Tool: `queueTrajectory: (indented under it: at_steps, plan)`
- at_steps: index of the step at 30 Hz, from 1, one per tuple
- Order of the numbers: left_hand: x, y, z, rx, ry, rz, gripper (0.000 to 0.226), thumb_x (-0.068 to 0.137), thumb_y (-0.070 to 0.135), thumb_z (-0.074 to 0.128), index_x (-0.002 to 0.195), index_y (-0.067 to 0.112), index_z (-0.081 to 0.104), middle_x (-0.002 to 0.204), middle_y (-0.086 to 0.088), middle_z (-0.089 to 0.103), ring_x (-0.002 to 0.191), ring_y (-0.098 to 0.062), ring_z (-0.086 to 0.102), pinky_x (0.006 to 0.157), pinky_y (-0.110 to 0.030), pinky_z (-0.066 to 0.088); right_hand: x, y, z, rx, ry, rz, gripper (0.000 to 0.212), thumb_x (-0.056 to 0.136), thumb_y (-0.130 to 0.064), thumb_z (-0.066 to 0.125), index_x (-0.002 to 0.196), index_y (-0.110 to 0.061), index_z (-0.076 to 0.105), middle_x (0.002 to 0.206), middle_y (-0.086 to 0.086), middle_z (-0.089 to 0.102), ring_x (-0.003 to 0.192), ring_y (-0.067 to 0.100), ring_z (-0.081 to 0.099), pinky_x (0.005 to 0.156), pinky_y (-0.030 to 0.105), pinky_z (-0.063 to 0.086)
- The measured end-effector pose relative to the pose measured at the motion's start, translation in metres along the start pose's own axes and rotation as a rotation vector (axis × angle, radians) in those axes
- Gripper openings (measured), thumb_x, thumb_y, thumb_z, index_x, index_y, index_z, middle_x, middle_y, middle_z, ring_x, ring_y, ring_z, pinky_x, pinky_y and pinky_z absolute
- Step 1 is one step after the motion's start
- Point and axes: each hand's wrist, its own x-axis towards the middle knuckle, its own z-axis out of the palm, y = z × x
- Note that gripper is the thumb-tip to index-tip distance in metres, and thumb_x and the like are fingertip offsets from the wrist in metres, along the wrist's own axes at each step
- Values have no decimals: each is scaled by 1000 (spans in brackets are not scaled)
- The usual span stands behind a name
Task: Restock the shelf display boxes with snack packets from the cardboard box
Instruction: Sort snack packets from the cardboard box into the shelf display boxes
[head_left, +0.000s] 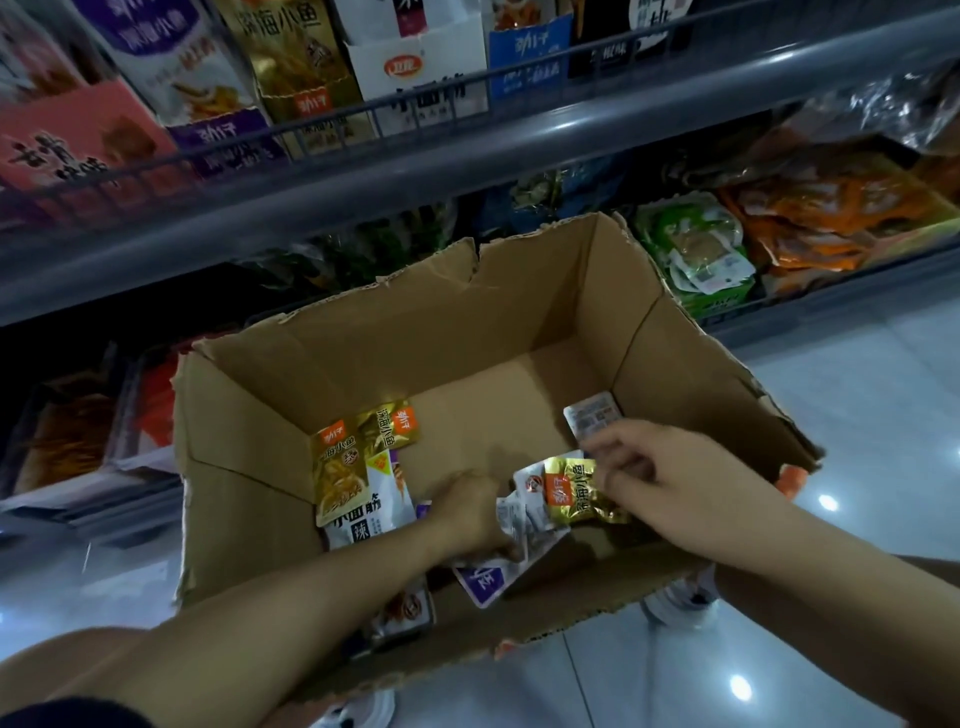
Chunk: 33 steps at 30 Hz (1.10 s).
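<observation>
From the head view, both hands are down inside the cardboard box (519, 332), which sits on the floor below the shelf display boxes (306, 67). The left hand (467, 512) curls round a fan of white and purple packets (511, 535); the right hand (675, 467) pinches a gold packet (574, 493) and, it seems, a silvery one (592, 415) behind its fingers. The loose gold packets (345, 467) lie to the left, long axes pointing away, nearer the left hand.
</observation>
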Motion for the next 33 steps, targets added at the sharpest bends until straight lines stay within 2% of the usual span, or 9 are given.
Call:
queueTrajectory:
  at_steps: [4,6,8,11,15,19,21,24,33]
  plan:
    - [0,-2,-33,-27,-151,-46,46,73,42,81,106,16,62,108,-3,63,83,-13,51,65,-25,40,1,-2,-10,114,204,-29,21,91,-20,58,104,-36,59,88,-16,65,85,-8,57,70,5,45]
    - [1,-3,-50,-51,-151,-61,41,77,38,79,106,16,61,104,-2,60,84,-16,54,64,-25,41,4,-2,-12,176,252,-21,20,89,-19,59,101,-35,61,86,-13,68,85,1,62,76,15,50]
    - [3,-6,-62,-134,-114,-86,45,80,31,78,117,14,59,112,-2,61,95,-20,57,75,-27,43,5,-2,-13,243,272,-14,19,88,-18,61,100,-33,63,84,-8,69,84,8,65,83,33,54]
    - [5,-12,-75,-298,-94,-115,39,79,24,78,114,16,62,114,-5,67,95,-20,62,83,-30,49,4,-3,-12,269,272,-29,21,88,-15,60,98,-33,62,84,-6,70,84,12,66,83,41,54]
    - [10,-17,-87,-434,-43,-157,30,79,22,79,106,17,66,107,-1,68,93,-20,64,85,-31,49,4,-5,-13,306,301,-37,23,88,-13,59,96,-36,59,82,-6,70,80,10,66,81,38,55]
    - [9,-19,-106,-571,-18,-191,17,81,26,76,91,19,65,84,3,69,71,-10,65,59,-24,47,6,-6,-16,395,333,-20,25,89,-6,55,96,-29,60,77,-5,71,73,7,68,78,35,56]
    - [8,-20,-114,-615,48,-171,15,83,29,74,92,22,64,77,8,66,67,-7,63,55,-22,44,6,-6,-17,431,338,-15,25,89,-5,54,97,-27,60,77,-5,71,72,7,68,77,33,55]
    - [9,-16,-117,-633,122,-106,14,84,30,74,92,27,63,80,9,65,70,-6,63,57,-22,45,6,-7,-17,429,330,-18,24,90,-5,54,98,-27,59,77,-5,71,72,6,68,74,29,53]
    - [30,28,-69,-719,60,86,20,83,23,75,100,20,65,103,0,70,85,-9,64,73,-16,47,7,-10,-18,486,332,1,23,90,-4,53,100,-23,62,80,-1,72,72,9,68,72,27,54]
